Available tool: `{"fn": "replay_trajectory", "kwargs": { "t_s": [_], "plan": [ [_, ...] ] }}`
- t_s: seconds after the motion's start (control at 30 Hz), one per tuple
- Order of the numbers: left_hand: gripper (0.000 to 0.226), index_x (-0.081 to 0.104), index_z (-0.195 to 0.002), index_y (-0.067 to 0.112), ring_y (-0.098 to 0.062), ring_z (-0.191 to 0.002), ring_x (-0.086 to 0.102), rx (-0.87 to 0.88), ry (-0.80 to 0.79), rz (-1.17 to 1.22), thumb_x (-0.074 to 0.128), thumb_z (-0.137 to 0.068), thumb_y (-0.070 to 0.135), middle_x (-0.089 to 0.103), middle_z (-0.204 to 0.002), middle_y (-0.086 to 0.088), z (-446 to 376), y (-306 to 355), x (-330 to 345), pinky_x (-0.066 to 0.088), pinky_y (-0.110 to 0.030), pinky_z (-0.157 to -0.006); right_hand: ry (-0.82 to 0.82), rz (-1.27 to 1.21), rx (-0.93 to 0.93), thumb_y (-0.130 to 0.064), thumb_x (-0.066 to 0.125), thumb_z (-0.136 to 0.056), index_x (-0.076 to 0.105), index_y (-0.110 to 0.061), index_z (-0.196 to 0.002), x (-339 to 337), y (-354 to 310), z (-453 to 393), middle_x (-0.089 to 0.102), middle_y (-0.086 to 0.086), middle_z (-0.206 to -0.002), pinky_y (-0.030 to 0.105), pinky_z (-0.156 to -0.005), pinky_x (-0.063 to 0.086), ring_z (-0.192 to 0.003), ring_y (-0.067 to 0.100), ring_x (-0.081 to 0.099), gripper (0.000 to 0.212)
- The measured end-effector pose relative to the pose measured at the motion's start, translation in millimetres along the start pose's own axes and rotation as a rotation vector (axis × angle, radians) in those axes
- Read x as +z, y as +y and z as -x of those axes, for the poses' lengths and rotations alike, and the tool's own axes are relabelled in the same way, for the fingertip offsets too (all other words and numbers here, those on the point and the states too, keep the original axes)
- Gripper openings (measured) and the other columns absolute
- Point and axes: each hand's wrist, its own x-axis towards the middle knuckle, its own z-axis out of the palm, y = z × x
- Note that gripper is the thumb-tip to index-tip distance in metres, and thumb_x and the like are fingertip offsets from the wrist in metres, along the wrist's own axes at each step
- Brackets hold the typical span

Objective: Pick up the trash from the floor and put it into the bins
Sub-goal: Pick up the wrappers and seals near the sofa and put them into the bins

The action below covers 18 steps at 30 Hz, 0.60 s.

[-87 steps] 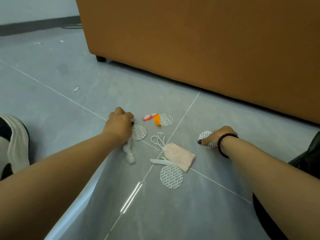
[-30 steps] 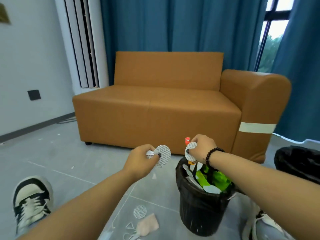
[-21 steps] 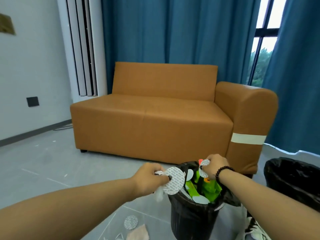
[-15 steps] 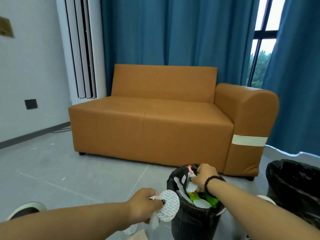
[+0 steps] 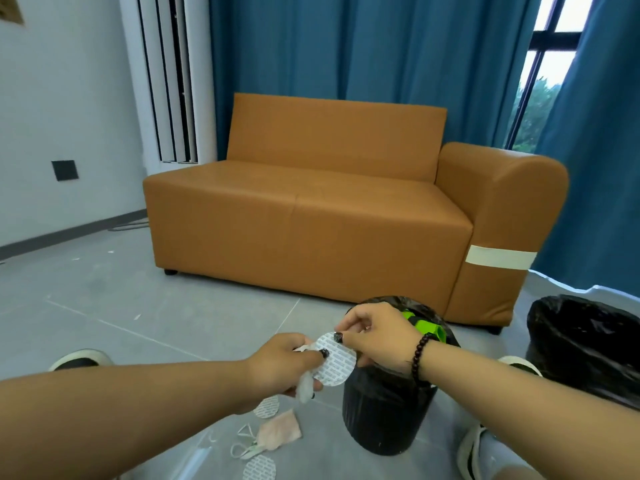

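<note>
My left hand [image 5: 280, 365] pinches a round white foil seal [image 5: 334, 365] and also holds a wad of white tissue [image 5: 306, 388] that hangs below the fingers. My right hand [image 5: 375, 336], with a dark bead bracelet, pinches the top edge of the same seal just left of the black bin [image 5: 388, 410]. Green trash [image 5: 424, 325] shows inside the bin behind my right hand. On the floor below lie two more round seals [image 5: 266, 407] [image 5: 259, 467] and a pink mask [image 5: 278, 433] with white loops.
A second black-lined bin [image 5: 585, 344] stands at the right. An orange sofa [image 5: 311, 216] fills the middle, with blue curtains [image 5: 346, 46] behind. My shoes show at the left [image 5: 79, 358] and lower right [image 5: 474, 452]. Grey tiled floor [image 5: 104, 306] spreads to the left.
My right hand has left the bin, its earlier trash gone, and has moved left to grasp the seal held by my left hand. The view tilted down slightly.
</note>
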Motion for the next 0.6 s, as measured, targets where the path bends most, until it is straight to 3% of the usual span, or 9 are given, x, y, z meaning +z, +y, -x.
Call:
{"fn": "replay_trajectory", "kwargs": {
  "t_s": [0.1,0.17,0.27,0.37,0.47,0.6],
  "plan": [
    [0.017,0.060,-0.103,0.009,-0.014,-0.066,0.067,-0.014,-0.047,-0.033,0.061,-0.091,0.022,0.067,-0.085,-0.008,5,4,-3,0.055,-0.033,-0.074,0.030,-0.055,-0.014,0.000,0.065,-0.083,0.067,-0.009,-0.093,-1,4,-4,0.062,0.002,-0.074,0.028,-0.053,0.056,-0.064,0.019,0.063,0.014],
    [0.022,0.059,-0.109,0.013,-0.013,-0.061,0.061,-0.023,-0.038,-0.079,0.063,-0.089,0.022,0.063,-0.087,-0.007,7,6,-5,0.053,-0.027,-0.064,0.180,-0.097,0.003,-0.001,0.068,-0.081,0.068,-0.012,-0.086,-13,9,-11,0.065,0.002,-0.073,0.030,-0.056,0.057,-0.067,0.023,0.065,0.012],
    [0.015,0.063,-0.102,0.013,-0.009,-0.048,0.048,-0.023,-0.004,-0.121,0.063,-0.088,0.019,0.056,-0.064,0.000,8,3,-8,0.041,-0.018,-0.049,0.550,-0.013,0.096,-0.006,0.070,-0.080,0.068,-0.018,-0.078,-40,32,-23,0.064,-0.004,-0.069,0.021,-0.062,0.051,-0.070,0.014,0.061,0.012],
    [0.010,0.060,-0.087,0.010,-0.007,-0.036,0.041,-0.040,0.001,-0.089,0.062,-0.090,0.020,0.046,-0.045,0.003,12,-4,-7,0.033,-0.013,-0.040,0.730,0.056,0.284,-0.007,0.065,-0.083,0.068,-0.015,-0.082,-65,69,-30,0.066,0.000,-0.079,0.027,-0.073,0.053,-0.079,0.017,0.062,0.008],
    [0.016,0.055,-0.080,0.010,-0.009,-0.037,0.041,-0.068,0.005,-0.047,0.061,-0.090,0.020,0.045,-0.045,0.000,14,-8,-7,0.034,-0.015,-0.040,0.665,0.094,0.398,-0.008,0.064,-0.084,0.068,-0.013,-0.084,-65,96,-38,0.065,0.003,-0.087,0.027,-0.071,0.050,-0.084,0.021,0.060,0.006],
    [0.019,0.051,-0.077,0.012,-0.011,-0.042,0.043,-0.072,0.030,-0.039,0.060,-0.089,0.023,0.047,-0.047,-0.002,11,-9,-9,0.038,-0.019,-0.046,0.484,0.297,0.379,-0.004,0.056,-0.083,0.065,-0.016,-0.075,-34,115,-47,0.066,0.002,-0.081,0.029,-0.069,0.053,-0.078,0.020,0.061,0.017]
  ]
}}
